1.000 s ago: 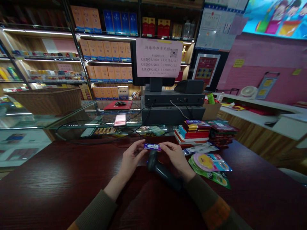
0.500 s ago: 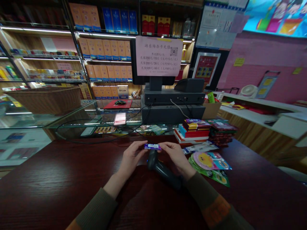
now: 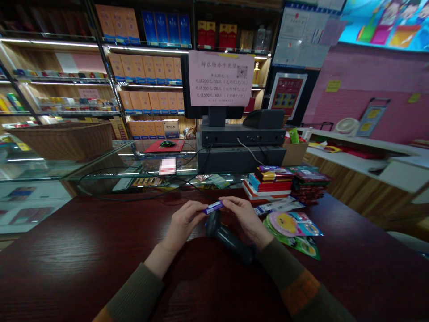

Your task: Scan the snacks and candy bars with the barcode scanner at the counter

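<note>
Your left hand (image 3: 183, 225) and right hand (image 3: 247, 219) are both narrowly closed, pinching a slim, purple foil-wrapped bar (image 3: 213, 207) between the fingertips, one hand at each end. The bar tilts up to the right, just above a dark, matte plastic handheld barcode scanner (image 3: 224, 237), which lies between your wrists on the glossy, dark red wood surface (image 3: 83, 264). Just right of your right hand lie shiny, flexible packets (image 3: 292, 228) printed with a round duck design. Beyond them rises a stack of flat, colourful boxes (image 3: 270, 181). The straight far edge of the surface runs along a glass display case (image 3: 100, 172), which lies ahead of your hands.
</note>
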Demonstrator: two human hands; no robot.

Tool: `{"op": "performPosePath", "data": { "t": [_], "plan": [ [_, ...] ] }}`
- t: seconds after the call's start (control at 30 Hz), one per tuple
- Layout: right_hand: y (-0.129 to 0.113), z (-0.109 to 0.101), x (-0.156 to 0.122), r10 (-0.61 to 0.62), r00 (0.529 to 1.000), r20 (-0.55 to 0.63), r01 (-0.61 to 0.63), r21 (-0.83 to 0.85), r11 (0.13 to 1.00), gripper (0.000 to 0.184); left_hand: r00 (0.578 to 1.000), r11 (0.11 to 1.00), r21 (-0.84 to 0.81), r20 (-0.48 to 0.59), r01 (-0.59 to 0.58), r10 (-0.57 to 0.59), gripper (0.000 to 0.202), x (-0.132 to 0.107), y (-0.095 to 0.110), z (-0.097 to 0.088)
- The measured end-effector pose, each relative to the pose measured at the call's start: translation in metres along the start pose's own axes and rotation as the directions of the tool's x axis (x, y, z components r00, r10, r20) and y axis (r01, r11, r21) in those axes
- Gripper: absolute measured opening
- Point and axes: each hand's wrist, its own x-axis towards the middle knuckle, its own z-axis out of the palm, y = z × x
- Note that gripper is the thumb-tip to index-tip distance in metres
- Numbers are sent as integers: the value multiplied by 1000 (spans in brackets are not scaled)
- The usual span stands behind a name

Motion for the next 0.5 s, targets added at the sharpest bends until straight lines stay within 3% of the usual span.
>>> {"op": "performPosePath", "data": {
  "t": [0.17, 0.3, 0.37, 0.43, 0.5],
  "plan": [
    [-3, -5, 0, -65, 997, 43, 71, -163, 984, 47, 996, 995, 86, -71, -42, 48, 18, 0, -6, -2],
    [-11, -10, -9, -157, 983, 100, 186, -480, 858, 54, 982, 985, 172, -176, -32, 63, 15, 0, -18, -11],
    [-15, -6, -21, -118, 985, 128, 173, -654, 737, 66, 973, 978, 209, -222, -20, 68, 13, 0, -25, -16],
    [-16, 1, -37, -50, 987, 154, 157, -830, 535, 87, 967, 976, 218, -248, -4, 60, 12, 0, -31, -20],
    [-14, 9, -51, -15, 986, 166, 161, -927, 339, 98, 966, 981, 192, -258, 26, 25, 12, -1, -36, -23]
  ]
}}
